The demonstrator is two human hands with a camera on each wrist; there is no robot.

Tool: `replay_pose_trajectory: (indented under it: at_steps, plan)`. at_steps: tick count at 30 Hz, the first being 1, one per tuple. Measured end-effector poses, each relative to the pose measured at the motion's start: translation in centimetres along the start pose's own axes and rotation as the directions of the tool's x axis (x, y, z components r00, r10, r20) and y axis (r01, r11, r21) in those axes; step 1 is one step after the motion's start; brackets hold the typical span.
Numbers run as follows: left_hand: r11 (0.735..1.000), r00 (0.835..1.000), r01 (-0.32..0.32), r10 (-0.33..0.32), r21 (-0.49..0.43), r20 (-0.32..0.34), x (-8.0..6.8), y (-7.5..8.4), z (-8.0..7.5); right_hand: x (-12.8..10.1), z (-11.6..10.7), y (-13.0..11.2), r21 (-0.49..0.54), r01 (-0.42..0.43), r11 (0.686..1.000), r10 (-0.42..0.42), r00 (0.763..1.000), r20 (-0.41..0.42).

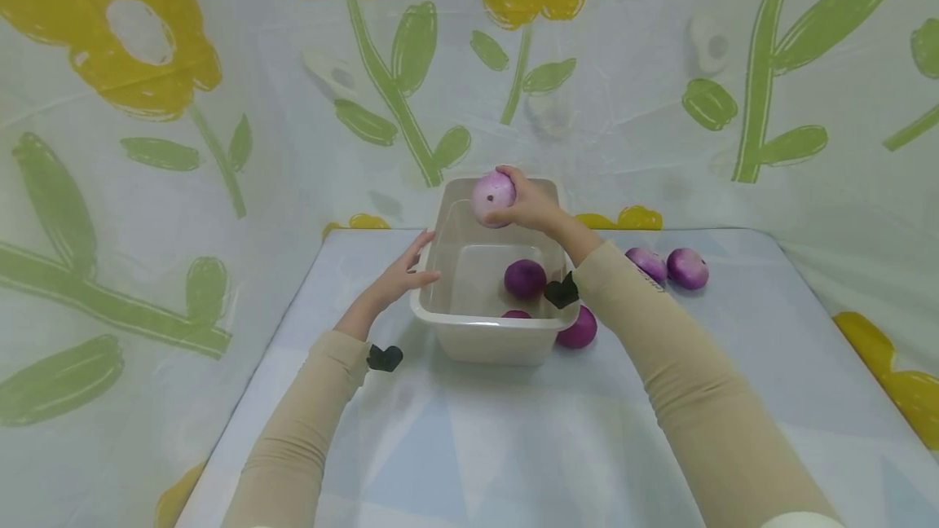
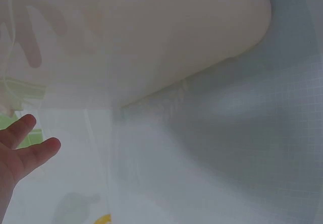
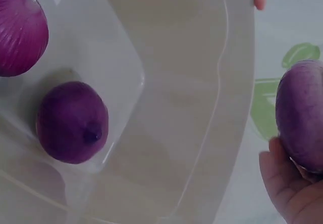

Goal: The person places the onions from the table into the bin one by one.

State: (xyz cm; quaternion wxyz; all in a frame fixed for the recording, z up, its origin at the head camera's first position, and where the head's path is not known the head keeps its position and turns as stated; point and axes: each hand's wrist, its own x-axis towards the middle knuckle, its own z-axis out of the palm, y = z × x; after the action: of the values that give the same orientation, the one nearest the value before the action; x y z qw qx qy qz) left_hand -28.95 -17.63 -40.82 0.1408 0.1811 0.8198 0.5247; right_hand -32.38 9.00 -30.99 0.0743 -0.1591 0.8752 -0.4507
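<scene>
Red onion point(image 1: 493, 197) is gripped in the right hand point(image 1: 530, 204) above the plastic tub point(image 1: 480, 336), steadied by the flat left hand point(image 1: 399, 275); two onions lie inside, three remain on the tabletop point(image 1: 513, 446)

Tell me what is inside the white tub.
Inside the white tub lie two purple onions, one mostly hidden behind the near wall. The right hand holds a paler onion above it. The near floor is covered.

The tub point(image 1: 469, 332) was smooth, semi-glossy beige plastic. The onions point(image 3: 73, 120) had smooth, faintly sheened purple skins. The counter point(image 1: 513, 438) covering and backdrop point(image 1: 220, 145) were matt printed cloth.
</scene>
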Motion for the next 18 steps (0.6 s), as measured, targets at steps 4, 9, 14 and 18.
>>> replay_pose_trajectory:
  at_steps: [4,9,14,18]
  plan:
    - [1.000,1.000,-0.002,0.002,-0.012,0.007,0.0,0.3,-0.1,-0.2,-0.2,0.0,0.059,-0.013,0.998,0.012,1.000,0.013]
    - [0.999,0.999,-0.021,0.022,-0.032,0.036,-0.8,2.0,0.0,-0.7,-1.1,0.1,0.073,-0.038,0.997,0.038,0.999,0.006]
    - [1.000,1.000,0.004,-0.004,-0.016,0.028,-0.6,1.4,0.0,-1.4,-2.7,0.6,0.047,-0.044,0.998,0.044,0.999,-0.019]
    - [1.000,1.000,0.000,0.000,0.008,0.009,0.0,0.1,-0.1,-2.0,-4.3,1.7,0.055,-0.063,0.996,0.064,0.997,-0.030]
